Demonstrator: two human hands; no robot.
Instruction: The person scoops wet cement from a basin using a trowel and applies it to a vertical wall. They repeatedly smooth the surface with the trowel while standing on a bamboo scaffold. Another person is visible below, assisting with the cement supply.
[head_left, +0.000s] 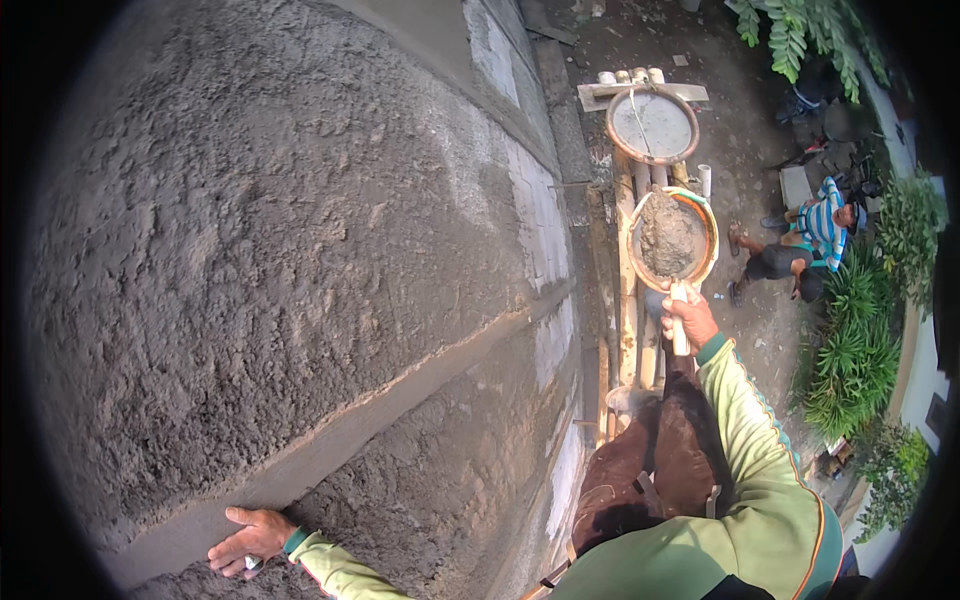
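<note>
Pale handle is sitting in the right-hand grip, fingers curling snugly around it, so yeah, that one's definitely holding something. Its far end is reaching just to the near rim of an orange-edged tub; I'm not making out the working end of the tool. In that tub a rough heap of grey mortar is lying lumped up toward the middle.

Way over at lower left, the left-hand grip is resting on a smooth grey ledge, thumb standing apart from the fingers. Some small white bit is showing by those fingers, but I can't tell if they're closing on it or not.

Further out, a second round tub is sitting just beyond the first, holding greyish liquid, with a thin stick or cord running across it. Long poles are running underneath the tubs. Rough grey wall is filling most of the left side. Off to the right, two people, one wearing a striped shirt, are hanging out close together near some leafy green plants.
</note>
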